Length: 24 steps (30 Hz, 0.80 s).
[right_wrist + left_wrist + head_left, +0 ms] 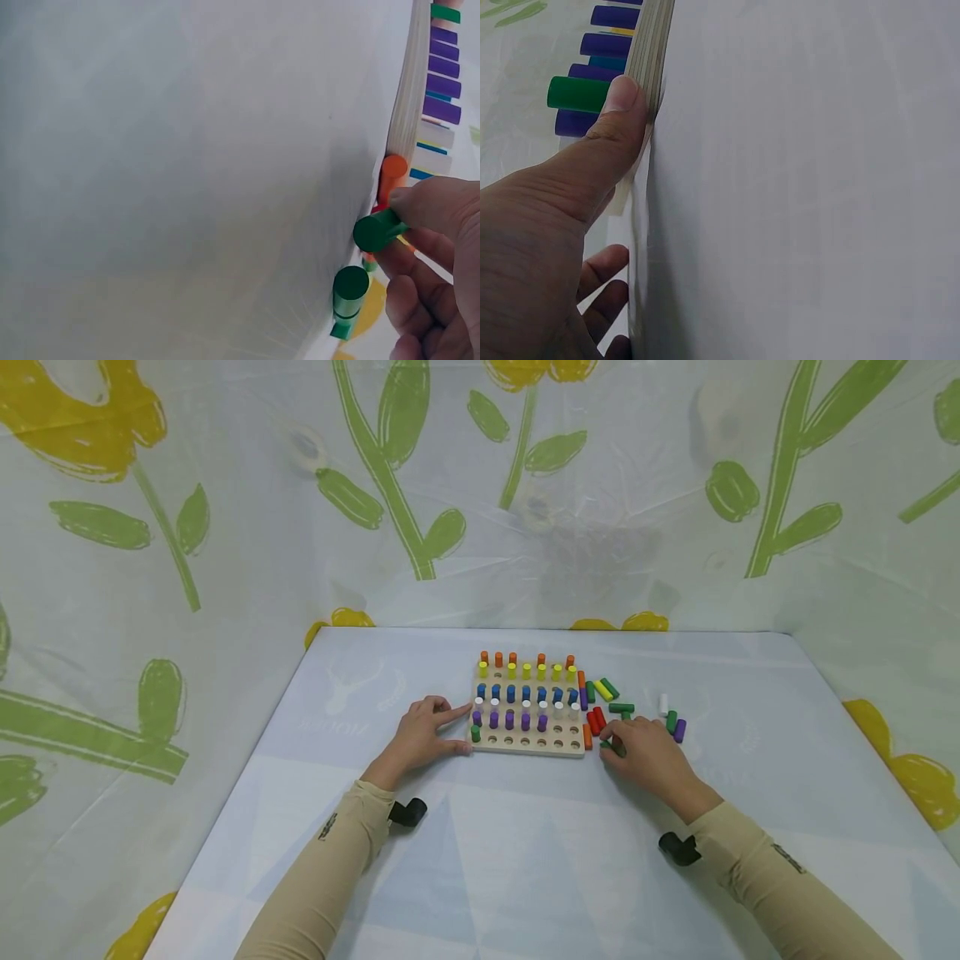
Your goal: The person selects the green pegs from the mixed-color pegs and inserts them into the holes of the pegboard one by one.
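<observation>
A wooden pegboard [528, 749] lies on the table with rows of orange, yellow, blue, white and purple pegs standing in it. One green peg [476, 734] stands at the front row's left end; the other holes of that row are bare. My left hand [420, 737] touches the board's left side, thumb at the front corner and index finger farther back, both extended. To the right of the board, my right hand [652, 757] pinches a green peg [378, 230] between thumb and index finger. An orange peg [394, 171] lies against the board's right edge, beside those fingertips.
Loose pegs lie right of the board: two red pegs [596, 721], a yellow peg [603, 691], several green ones, a white peg [663, 704] and a purple peg [679, 731]. The pale table [517, 868] meets a flower-patterned curtain [622, 552] behind.
</observation>
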{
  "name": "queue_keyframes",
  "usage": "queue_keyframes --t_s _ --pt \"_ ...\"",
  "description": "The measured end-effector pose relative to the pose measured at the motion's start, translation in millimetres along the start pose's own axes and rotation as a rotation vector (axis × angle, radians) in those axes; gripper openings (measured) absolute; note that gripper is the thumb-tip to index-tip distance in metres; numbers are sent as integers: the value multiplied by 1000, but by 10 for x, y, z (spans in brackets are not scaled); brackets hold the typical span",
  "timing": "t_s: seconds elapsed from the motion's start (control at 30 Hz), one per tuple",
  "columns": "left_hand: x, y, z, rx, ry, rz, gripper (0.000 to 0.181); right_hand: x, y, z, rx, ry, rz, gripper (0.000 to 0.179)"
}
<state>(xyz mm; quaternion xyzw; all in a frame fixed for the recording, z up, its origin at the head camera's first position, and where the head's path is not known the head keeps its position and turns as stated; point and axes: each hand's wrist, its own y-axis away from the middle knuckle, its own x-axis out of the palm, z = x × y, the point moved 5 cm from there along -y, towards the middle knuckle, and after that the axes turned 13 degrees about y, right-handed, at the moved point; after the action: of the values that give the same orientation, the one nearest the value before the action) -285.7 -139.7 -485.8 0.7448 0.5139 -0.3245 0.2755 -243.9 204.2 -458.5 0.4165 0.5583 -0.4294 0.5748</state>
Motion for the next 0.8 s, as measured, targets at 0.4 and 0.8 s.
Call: queue_keyframes --t_s 0.4,0.8 --pt "1 24 -32 7 -1 4 80 -55 43 -6 47 -96 -49 22" --pt "-22 34 -44 24 -20 -7 79 -88 68 18 31 -95 -101 24"
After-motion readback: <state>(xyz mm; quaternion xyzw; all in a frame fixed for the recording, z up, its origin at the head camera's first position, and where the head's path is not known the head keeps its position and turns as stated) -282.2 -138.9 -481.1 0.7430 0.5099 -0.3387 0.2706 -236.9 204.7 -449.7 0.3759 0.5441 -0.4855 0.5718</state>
